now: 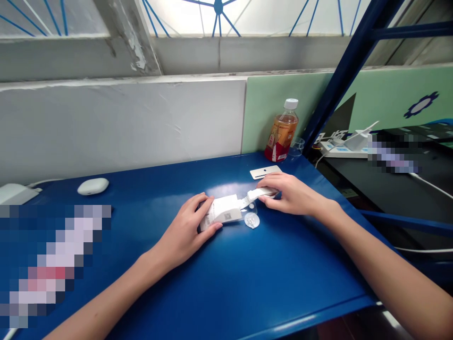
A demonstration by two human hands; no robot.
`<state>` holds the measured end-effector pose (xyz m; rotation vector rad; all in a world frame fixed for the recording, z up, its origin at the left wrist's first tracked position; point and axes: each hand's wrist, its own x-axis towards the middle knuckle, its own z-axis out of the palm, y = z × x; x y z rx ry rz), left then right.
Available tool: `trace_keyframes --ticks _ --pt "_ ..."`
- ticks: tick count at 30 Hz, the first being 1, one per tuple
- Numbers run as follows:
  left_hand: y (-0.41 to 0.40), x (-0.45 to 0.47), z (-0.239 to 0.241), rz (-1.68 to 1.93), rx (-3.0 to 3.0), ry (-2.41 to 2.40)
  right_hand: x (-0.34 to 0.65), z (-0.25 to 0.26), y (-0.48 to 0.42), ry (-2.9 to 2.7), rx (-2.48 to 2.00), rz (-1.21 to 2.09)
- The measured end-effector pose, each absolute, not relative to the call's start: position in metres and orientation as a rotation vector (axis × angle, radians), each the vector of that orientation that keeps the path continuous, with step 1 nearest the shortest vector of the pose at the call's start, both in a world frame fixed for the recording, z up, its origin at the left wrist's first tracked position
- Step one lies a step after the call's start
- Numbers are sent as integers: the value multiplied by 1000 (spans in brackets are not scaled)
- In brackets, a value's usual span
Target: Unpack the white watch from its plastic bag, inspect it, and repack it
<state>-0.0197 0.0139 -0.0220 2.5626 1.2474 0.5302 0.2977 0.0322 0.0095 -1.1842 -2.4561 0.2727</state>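
Note:
A small white box with printed codes lies on the blue table. My left hand wraps its fingers around the box's left end. My right hand pinches a flat white strip-like piece that sticks out from the box's right end. A small round clear plastic piece lies on the table just in front of the box.
A white card lies behind my right hand. An orange drink bottle stands at the back by a blue rack post. A white oval case sits at the left. A power strip lies on the right bench.

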Motion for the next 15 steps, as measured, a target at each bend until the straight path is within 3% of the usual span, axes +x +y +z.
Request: trace_keyframes --ticks 8,15 --pt "14 -20 -21 472 2545 1269 303 14 34 -1920 -1201 446" --pt "14 -18 -18 356 2521 1312 295 1 44 -1290 -991 1068"
